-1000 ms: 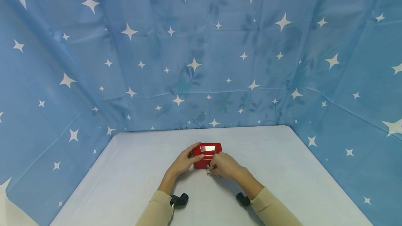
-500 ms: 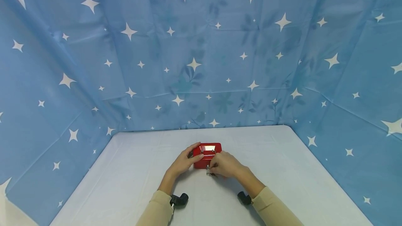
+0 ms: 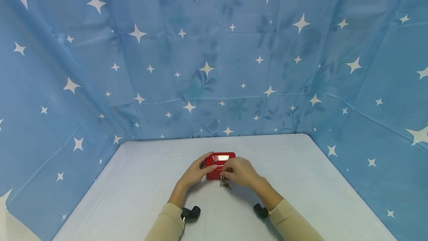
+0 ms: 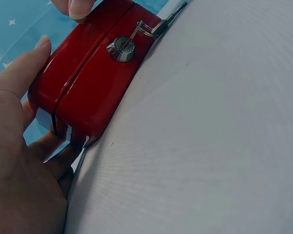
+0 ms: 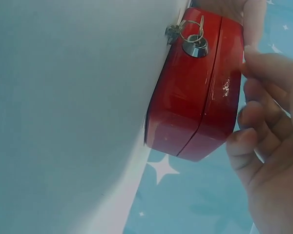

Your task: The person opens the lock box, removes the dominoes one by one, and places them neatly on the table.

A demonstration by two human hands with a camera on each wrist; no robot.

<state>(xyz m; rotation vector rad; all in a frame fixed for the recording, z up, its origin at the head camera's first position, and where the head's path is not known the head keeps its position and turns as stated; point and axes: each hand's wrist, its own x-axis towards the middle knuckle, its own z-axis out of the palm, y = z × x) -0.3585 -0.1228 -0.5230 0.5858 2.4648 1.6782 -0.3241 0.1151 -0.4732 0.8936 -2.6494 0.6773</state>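
A small red metal cash box (image 3: 213,175) sits on the white table, lid down. My left hand (image 3: 195,172) grips its left side, thumb on the lid and the other fingers around the end. On the front face is a round silver lock (image 4: 121,49) with a key standing in it. More keys (image 5: 173,34) hang from that key by a ring. My right hand (image 3: 239,172) is over the front right of the lid, off the keys. In the right wrist view its bent fingertips (image 5: 244,139) lie right at the lid's edge. Part of the lid's handle is hidden behind this hand.
The white table (image 3: 150,192) runs out around the box on all sides. Blue curtains with white stars (image 3: 207,68) enclose its back and both sides. A black wrist camera (image 3: 191,213) is strapped to the left forearm, another (image 3: 260,211) to the right.
My right hand has let go of the keys and moved up slightly to the lid; the keys now hang free from the lock. The left hand and the box have stayed put.
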